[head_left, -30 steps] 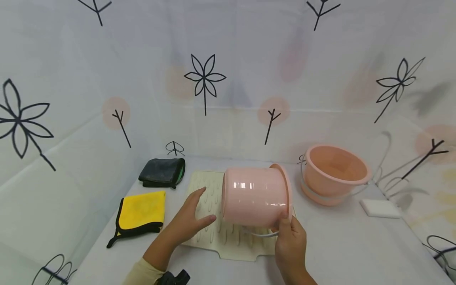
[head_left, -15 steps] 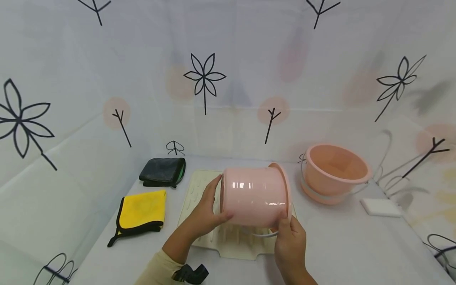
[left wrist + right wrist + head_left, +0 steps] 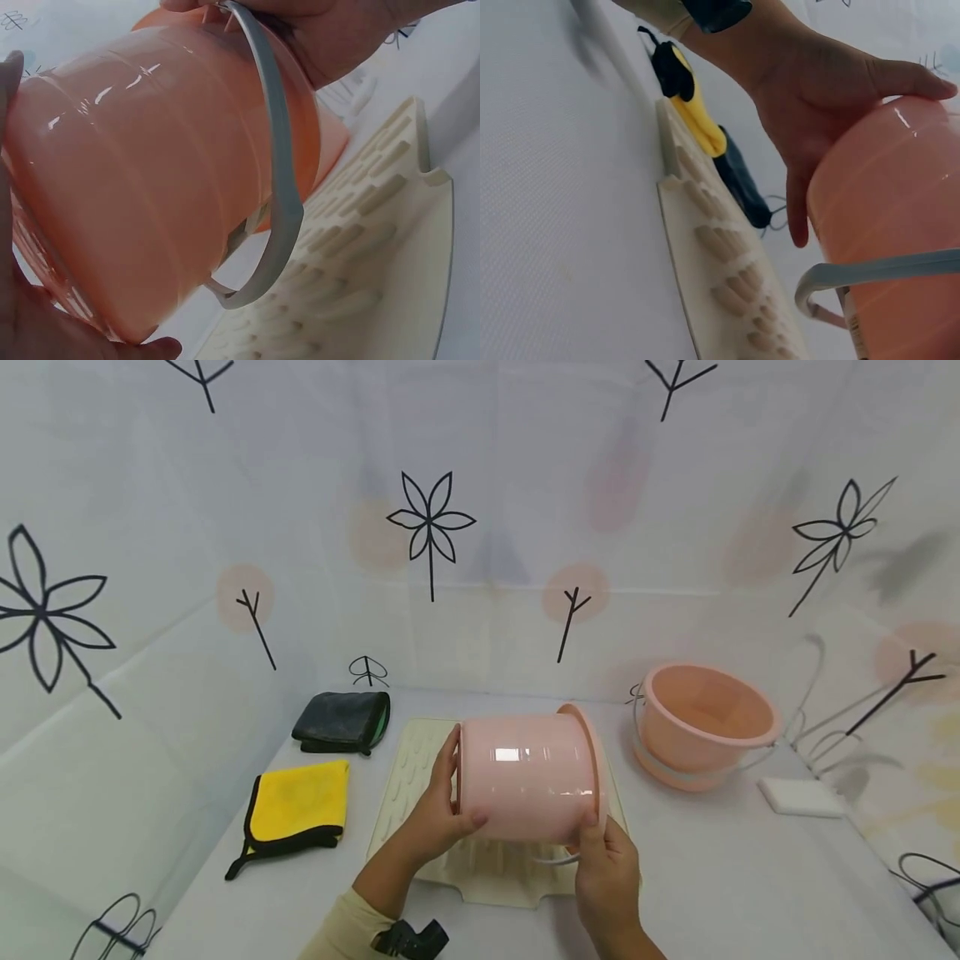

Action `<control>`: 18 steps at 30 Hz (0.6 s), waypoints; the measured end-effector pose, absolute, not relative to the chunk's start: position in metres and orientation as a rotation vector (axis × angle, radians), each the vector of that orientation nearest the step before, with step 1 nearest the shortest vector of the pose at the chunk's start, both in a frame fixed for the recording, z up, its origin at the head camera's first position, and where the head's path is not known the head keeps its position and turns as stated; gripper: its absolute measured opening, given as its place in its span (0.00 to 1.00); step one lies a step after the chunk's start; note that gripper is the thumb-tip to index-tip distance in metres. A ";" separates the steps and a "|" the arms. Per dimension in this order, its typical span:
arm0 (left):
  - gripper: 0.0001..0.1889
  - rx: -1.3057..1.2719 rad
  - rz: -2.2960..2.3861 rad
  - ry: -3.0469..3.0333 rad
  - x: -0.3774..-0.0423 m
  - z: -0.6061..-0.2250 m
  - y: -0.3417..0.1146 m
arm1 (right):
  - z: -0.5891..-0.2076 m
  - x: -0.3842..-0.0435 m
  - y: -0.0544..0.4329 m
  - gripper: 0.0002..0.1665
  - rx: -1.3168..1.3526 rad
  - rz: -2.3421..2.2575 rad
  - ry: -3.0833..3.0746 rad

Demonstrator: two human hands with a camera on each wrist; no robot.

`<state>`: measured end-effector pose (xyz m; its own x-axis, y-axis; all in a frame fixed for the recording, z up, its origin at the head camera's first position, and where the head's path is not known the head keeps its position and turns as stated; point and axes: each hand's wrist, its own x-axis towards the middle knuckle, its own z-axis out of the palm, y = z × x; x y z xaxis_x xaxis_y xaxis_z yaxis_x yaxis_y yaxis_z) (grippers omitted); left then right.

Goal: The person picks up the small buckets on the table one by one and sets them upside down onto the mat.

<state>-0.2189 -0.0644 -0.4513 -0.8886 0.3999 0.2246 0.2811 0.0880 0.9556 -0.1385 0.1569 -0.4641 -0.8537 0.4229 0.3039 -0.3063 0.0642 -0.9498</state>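
A pink plastic bucket point(image 3: 525, 777) lies on its side in the air over a cream washboard point(image 3: 397, 802) with raised ridges. My left hand point(image 3: 435, 818) grips it at the base, thumb on the side wall and fingers behind the bottom. At the rim, on the right, my right hand point(image 3: 607, 877) holds it with the thumb in front. The grey handle point(image 3: 281, 187) hangs loose below the bucket in the left wrist view. In the right wrist view, the left hand point(image 3: 817, 105) spans the bucket's bottom edge. The bucket's inside faces right, out of sight.
A second, orange-pink bucket point(image 3: 697, 727) stands upright at the back right, beside a white block point(image 3: 801, 798). On the left lie a folded yellow cloth point(image 3: 300, 802) with black edging and a folded dark cloth point(image 3: 341, 722). A patterned white curtain point(image 3: 495, 527) backs the table.
My left hand has come in from the left and taken hold of the bucket's base. Since then the bucket has shifted slightly left, with both hands on it.
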 end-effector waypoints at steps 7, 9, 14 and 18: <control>0.61 0.711 1.996 2.165 -0.217 -0.460 -0.063 | -0.469 -0.138 0.153 0.20 -0.040 1.813 -1.827; 0.59 0.706 2.002 2.180 -0.217 -0.462 -0.063 | -0.470 -0.138 0.152 0.19 -0.028 1.828 -1.819; 0.56 0.749 2.011 2.241 -0.219 -0.467 -0.063 | -0.469 -0.137 0.151 0.17 -0.015 1.918 -1.841; 0.54 0.797 1.990 2.325 -0.219 -0.469 -0.063 | -0.469 -0.137 0.152 0.12 0.000 1.967 -1.876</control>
